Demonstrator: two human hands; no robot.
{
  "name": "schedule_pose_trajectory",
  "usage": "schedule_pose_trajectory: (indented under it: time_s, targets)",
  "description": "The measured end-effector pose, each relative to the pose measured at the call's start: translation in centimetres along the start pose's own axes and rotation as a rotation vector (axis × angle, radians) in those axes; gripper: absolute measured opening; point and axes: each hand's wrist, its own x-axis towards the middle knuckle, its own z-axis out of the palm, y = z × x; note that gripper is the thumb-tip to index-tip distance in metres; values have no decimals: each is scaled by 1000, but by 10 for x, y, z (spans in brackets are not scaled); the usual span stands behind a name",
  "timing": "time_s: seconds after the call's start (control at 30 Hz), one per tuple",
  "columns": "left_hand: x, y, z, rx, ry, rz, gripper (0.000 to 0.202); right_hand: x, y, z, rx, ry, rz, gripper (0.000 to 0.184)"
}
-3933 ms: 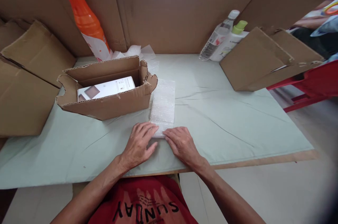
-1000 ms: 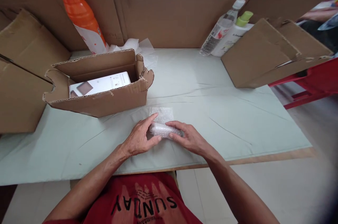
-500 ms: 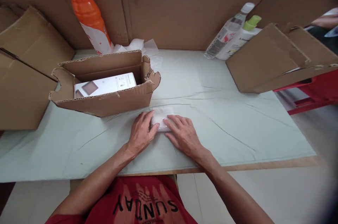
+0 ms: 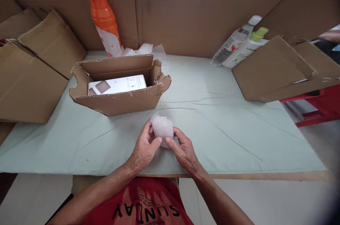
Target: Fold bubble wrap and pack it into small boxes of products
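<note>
Between my two hands is a small bundle of bubble wrap [image 4: 162, 127], tilted up off the tabletop; what lies inside it is hidden. My left hand [image 4: 145, 145] grips its left side, thumb on the near face and fingers behind. From the right, my right hand [image 4: 184, 149] holds it the same way, the thumb close to the other one. Just beyond stands an open cardboard box [image 4: 119, 103], with a white printed box [image 4: 119, 84] inside.
An orange bottle [image 4: 105, 19] and loose bubble wrap [image 4: 145, 48] are behind the open box. Cardboard boxes stand at left [image 4: 26, 80] and right [image 4: 271, 73]. A clear bottle [image 4: 236, 42] and a green-capped white bottle [image 4: 245, 50] lean at back right. A red stool [image 4: 318, 106] is beyond the table.
The bubble-wrap bundle has gone from lying flat under my hands to being lifted and tilted up between them. Both hands have closed round its sides. The camera view has shifted slightly.
</note>
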Motion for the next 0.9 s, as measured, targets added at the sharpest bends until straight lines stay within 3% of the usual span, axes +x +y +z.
schedule_pose_trajectory:
  time_s: [0.1, 0.2, 0.33, 0.47, 0.53, 0.67, 0.77, 0.83, 0.9]
  targets:
    - [-5, -1, -5, 156, 59, -14, 71, 5, -2, -7, -32, 3, -34, 39]
    - [-10, 2, -9, 329, 30, 33, 78, 15, -8, -14, 14, -57, -12, 57]
    - [-12, 8, -17, 313, -28, 72, 83, 23, -15, -10, 119, -10, -16, 34]
    - [-14, 11, -30, 271, -127, -11, 75, 26, -10, -6, 221, 116, 90, 35]
    - [-15, 11, -36, 291, -146, -54, 62, 26, -7, -10, 242, 48, 110, 39]
    - [-17, 15, -44, 319, -172, -74, 51, 28, -14, -24, 195, -211, 51, 56]
    - [-16, 20, -52, 300, -240, -58, 49, 32, -32, -36, 27, -353, 8, 32]
    - [-14, 21, -61, 236, -268, -33, 52, 38, -50, -45, -48, -346, -34, 25]
    - [-9, 21, -74, 101, -247, 27, 62, 51, -70, -56, -34, -213, -82, 24]
